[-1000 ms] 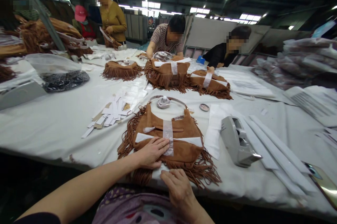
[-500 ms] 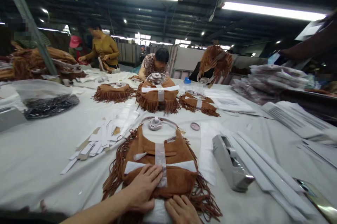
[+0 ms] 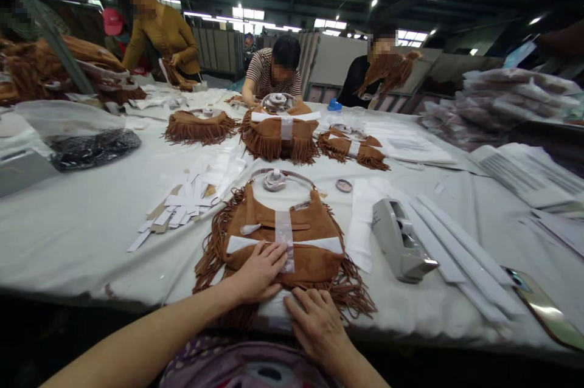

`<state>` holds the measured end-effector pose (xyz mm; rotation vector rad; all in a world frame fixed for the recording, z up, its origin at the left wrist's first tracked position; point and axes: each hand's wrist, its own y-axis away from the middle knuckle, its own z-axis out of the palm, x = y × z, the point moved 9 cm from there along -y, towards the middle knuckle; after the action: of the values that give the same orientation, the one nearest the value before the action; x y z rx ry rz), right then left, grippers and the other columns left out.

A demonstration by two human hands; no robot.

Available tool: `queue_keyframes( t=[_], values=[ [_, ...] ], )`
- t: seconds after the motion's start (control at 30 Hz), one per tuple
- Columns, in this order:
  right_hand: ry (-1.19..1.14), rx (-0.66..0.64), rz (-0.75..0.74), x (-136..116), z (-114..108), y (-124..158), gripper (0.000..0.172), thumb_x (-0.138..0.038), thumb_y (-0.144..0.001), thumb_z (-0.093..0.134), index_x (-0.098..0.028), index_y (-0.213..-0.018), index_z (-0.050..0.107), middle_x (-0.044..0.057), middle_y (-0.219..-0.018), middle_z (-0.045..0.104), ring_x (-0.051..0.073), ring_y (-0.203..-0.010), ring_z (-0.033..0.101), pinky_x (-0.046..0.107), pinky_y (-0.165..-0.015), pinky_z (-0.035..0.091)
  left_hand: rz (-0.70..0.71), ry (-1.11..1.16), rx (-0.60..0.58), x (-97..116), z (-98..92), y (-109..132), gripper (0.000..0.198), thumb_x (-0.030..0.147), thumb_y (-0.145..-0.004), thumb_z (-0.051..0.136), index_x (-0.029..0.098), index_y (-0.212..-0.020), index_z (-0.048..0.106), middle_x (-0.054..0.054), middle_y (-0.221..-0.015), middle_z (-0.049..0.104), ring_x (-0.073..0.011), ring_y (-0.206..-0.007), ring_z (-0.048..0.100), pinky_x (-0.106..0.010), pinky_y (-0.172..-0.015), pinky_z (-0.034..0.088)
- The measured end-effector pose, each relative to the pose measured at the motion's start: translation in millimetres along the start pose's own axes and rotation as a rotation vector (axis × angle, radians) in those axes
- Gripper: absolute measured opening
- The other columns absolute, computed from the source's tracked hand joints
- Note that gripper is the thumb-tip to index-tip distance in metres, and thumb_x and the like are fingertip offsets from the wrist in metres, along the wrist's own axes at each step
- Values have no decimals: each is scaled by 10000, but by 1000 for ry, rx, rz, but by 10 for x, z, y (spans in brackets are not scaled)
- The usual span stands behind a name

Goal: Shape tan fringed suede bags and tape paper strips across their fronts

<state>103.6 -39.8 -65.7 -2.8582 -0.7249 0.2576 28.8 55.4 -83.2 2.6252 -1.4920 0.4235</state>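
Note:
A brown fringed handbag [image 3: 310, 260] lies flat before me, its wrapped strap [image 3: 274, 180] curving away at the top. A white strip [image 3: 319, 245] runs across it, crossed by a band of clear tape [image 3: 283, 227]. My left hand [image 3: 260, 269] rests with extended fingers on the bag's lower front, fingertips touching the tape. Close beside it, my right hand [image 3: 317, 321] lies palm down at the bag's bottom edge, fingers stretched over the fringe and a pale sheet [image 3: 274, 309]. What lies under both palms is hidden.
To the right are a grey tape dispenser [image 3: 401, 242], long white strips [image 3: 451, 248] and a phone [image 3: 542, 303]. Paper strips [image 3: 177, 208] are heaped left. More fringed bags [image 3: 278, 135] stand farther back, where several people work. Bagged goods [image 3: 497, 99] are stacked at right.
My view has tilted down, so the bag and hands appear higher and more of my arms shows. Both hands stay on the bag. A co-worker at the back right has lowered a brown fringed piece.

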Motion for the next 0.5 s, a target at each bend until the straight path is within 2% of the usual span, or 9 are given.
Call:
queue_keyframes(
  t=[0.13,0.27,0.37,0.5],
  values=[
    [46,172,-55,-80,43,27,304,-215,-841,492,-263,-1129,575,58,-1162,604,210,-895,487,376,-790,305,-10,-2,11,12,-15,-5,718,299,-740,562,153,-1397,311,-152,-1524,261,-321,-1395,214,-563,-1119,180],
    [62,397,-120,-107,27,44,172,-233,-874,452,-240,-936,613,35,-989,647,175,-759,465,354,-703,274,-22,12,11,11,9,-15,745,290,-727,574,174,-1410,299,-129,-1538,238,-313,-1400,207,-562,-1127,175],
    [78,507,-170,-143,5,20,239,-217,-923,379,-216,-828,598,19,-860,654,158,-689,443,350,-660,240,-44,30,-4,1,47,-31,759,267,-717,569,187,-1419,291,-110,-1546,225,-303,-1408,190,-563,-1133,160],
    [65,534,-183,-194,-42,-49,341,-173,-961,287,-191,-769,569,2,-678,599,150,-649,446,344,-651,224,-89,50,-31,-13,77,-43,783,212,-691,548,185,-1427,285,-94,-1553,211,-288,-1416,170,-567,-1139,128]
  ],
)
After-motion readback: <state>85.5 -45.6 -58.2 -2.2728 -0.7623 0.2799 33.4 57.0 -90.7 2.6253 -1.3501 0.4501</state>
